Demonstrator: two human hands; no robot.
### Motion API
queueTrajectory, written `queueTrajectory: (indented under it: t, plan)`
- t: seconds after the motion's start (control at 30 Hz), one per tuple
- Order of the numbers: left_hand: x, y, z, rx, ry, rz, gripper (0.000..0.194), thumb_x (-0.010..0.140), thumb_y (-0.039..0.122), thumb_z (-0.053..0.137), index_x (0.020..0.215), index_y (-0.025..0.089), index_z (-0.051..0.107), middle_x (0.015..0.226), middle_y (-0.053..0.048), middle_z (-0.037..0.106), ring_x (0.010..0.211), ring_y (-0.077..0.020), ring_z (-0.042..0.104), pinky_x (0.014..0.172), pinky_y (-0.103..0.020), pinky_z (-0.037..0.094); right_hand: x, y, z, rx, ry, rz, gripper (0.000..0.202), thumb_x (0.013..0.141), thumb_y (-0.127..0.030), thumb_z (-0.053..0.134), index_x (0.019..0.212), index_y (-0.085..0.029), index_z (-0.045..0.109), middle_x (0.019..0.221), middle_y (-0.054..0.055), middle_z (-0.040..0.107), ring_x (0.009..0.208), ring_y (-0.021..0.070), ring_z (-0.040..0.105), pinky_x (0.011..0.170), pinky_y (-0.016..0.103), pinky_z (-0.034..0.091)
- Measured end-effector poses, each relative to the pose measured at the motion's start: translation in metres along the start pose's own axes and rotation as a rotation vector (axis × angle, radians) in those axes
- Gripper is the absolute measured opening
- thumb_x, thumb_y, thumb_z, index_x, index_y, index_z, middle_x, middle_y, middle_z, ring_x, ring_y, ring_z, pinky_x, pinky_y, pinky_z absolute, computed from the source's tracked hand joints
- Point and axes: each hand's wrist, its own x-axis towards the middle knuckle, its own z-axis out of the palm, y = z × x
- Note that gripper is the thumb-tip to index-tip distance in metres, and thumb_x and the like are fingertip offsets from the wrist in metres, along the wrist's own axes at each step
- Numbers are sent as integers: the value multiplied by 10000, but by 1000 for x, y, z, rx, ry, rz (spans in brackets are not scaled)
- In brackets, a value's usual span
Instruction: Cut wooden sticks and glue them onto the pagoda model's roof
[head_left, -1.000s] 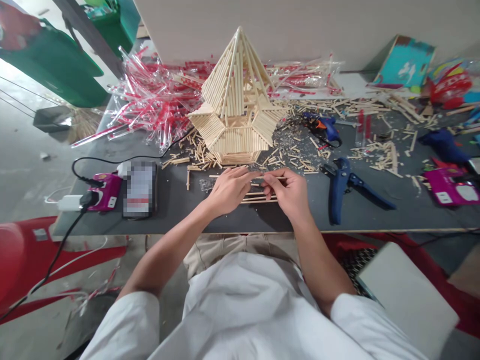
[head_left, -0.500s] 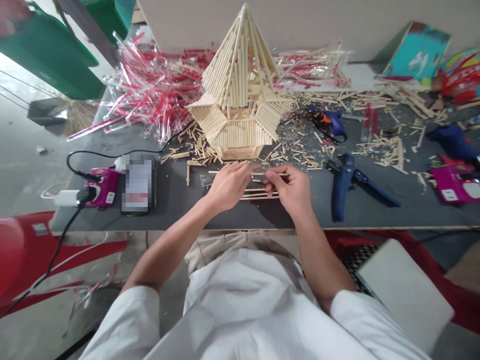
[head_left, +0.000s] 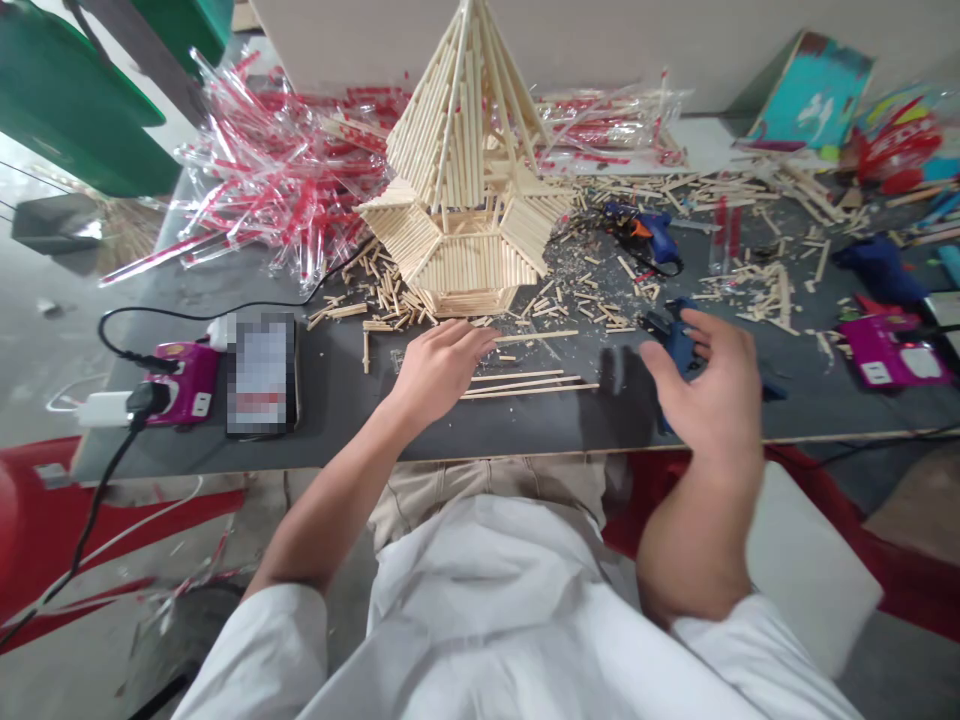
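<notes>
The person's 2 bare forearms extend forward, the left forearm [head_left: 337,495] slanting inward to a bare left hand [head_left: 444,362], palm down with fingers close together and angled right, the right forearm [head_left: 701,540] pointing nearly straight ahead to a bare right hand [head_left: 709,380], its thumb spread apart from curved fingers.

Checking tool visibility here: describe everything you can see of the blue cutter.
The dark blue cutter lies near the front edge of the grey tabletop, its two plastic-looking handles splayed. The right hand, open above it, hides most of its middle; the head and part of each handle show. Whether they touch is unclear.
</notes>
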Motion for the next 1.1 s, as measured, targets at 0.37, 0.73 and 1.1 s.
queueTrajectory:
  t: [0.37,0.73,1.1]
  plan:
    - [-4,6,1,56,-3,-73,291,1083,299,484,1206,217,734,1009,-65,798,947,-172,757,734,-232,525,-11,68,-21,-555,-242,145,950,879,-653,595,1524,19,407,1467,397,457,1395,556,428,1126,666,345]
    - [-4,9,2,19,82,-126,276,1073,302,515,1194,210,746,1023,-54,819,939,-176,788,755,-237,575,-27,34,-39,-442,-130,175,473,945,-412,530,1295,-96,578,1202,314,666,1087,426,686,897,510,535]
    - [-8,6,9,-41,145,-109,311,1074,348,520,1217,189,745,1079,-67,815,965,-181,787,838,-258,611,-57,-48,-12,166,-635,-19,366,975,-482,596,1283,-286,563,1253,81,703,1134,285,686,968,443,538]
